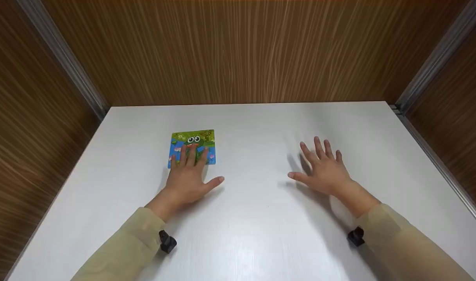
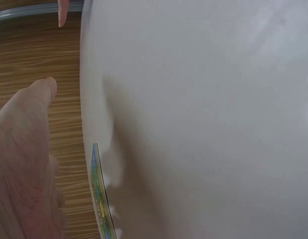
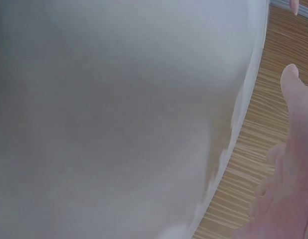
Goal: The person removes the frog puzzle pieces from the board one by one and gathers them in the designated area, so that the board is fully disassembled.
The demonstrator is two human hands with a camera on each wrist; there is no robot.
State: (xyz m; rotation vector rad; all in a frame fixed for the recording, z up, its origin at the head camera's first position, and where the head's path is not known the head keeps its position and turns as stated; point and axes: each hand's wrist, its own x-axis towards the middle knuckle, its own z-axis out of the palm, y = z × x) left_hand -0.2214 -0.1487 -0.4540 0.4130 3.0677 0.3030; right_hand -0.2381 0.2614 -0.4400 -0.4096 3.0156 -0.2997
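A square picture board (image 1: 206, 137) with a green frog, big white eyes and pink flowers on blue lies on the white table, left of the middle. Over its lower part, in the head view, spread the straight fingers of my left hand (image 1: 186, 181), hiding some of the picture. The left wrist view shows this hand (image 2: 24, 164) raised above the table, with the board's edge (image 2: 100, 194) below and beyond it. On the right, my right hand (image 1: 327, 175) hovers over the bare tabletop with its fingers spread, casting a shadow, and it holds nothing.
The white table (image 1: 257, 218) is bounded by a wood-grain panel (image 1: 238, 50) at the back and similar panels left (image 1: 31, 117) and right (image 1: 456, 101). Metal strips run along the corners. A small black device (image 1: 167, 242) sits at each wrist.
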